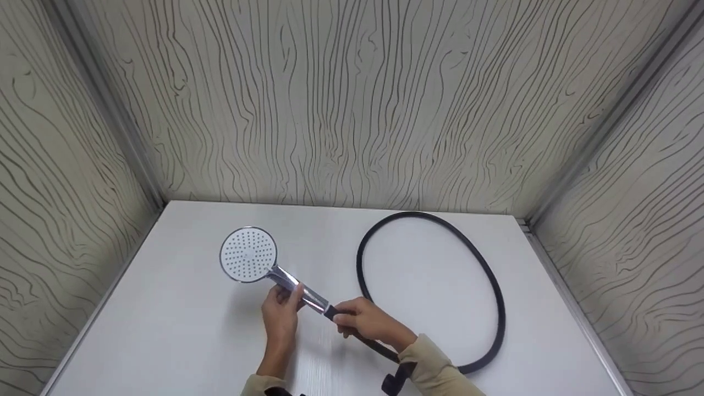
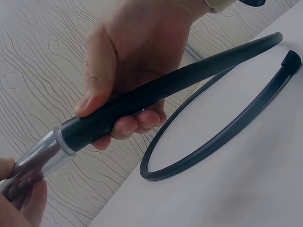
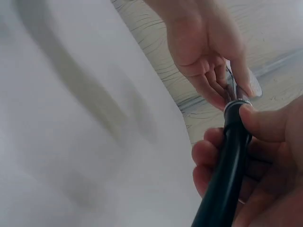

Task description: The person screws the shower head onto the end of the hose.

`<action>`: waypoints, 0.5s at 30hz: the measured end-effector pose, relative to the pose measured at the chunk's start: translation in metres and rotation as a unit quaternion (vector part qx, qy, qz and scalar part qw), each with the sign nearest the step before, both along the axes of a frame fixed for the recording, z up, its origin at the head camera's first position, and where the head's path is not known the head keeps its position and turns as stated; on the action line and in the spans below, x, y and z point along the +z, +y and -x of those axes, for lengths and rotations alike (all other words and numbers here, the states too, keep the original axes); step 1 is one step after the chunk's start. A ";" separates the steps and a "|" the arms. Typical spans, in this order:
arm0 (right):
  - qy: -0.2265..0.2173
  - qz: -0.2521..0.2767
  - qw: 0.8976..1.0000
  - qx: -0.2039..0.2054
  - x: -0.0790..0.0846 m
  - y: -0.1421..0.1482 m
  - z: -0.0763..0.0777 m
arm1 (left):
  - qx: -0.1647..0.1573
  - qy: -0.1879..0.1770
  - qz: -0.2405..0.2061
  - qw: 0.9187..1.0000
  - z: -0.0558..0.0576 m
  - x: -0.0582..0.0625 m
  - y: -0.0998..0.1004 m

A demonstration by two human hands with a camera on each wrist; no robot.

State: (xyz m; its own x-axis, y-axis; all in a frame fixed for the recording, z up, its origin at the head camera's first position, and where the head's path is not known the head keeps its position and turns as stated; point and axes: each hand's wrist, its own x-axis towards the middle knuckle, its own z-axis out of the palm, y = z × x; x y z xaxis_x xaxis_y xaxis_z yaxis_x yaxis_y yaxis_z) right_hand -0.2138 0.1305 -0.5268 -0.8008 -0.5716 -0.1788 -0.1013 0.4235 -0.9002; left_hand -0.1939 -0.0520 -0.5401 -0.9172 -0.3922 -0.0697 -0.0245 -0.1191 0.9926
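Observation:
A chrome shower head [image 1: 248, 254] with a round white face full of small nozzles is held above the table, its face turned up. My left hand [image 1: 281, 313] grips its shiny handle [image 1: 314, 300], thumb on top. At the handle's lower end my right hand [image 1: 367, 319] pinches the end of a black shower hose [image 2: 142, 97] between thumb and fingers. In the left wrist view the hose's end meets the chrome handle at a pale ring [image 2: 59, 138]. The right wrist view shows the hose [image 3: 227, 170] lying across the right hand's curled fingers.
The hose loops widely over the right half of the white table [image 1: 181, 308], its free end with a black fitting [image 2: 292, 61] near the right forearm. Wood-grain panels [image 1: 330, 110] enclose the table at the back and both sides, with metal rails at the corners.

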 end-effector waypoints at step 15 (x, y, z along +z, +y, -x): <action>0.350 -0.176 0.918 -0.058 -0.018 -0.024 -0.025 | 0.065 -0.022 -0.018 0.997 0.002 -0.012 -0.005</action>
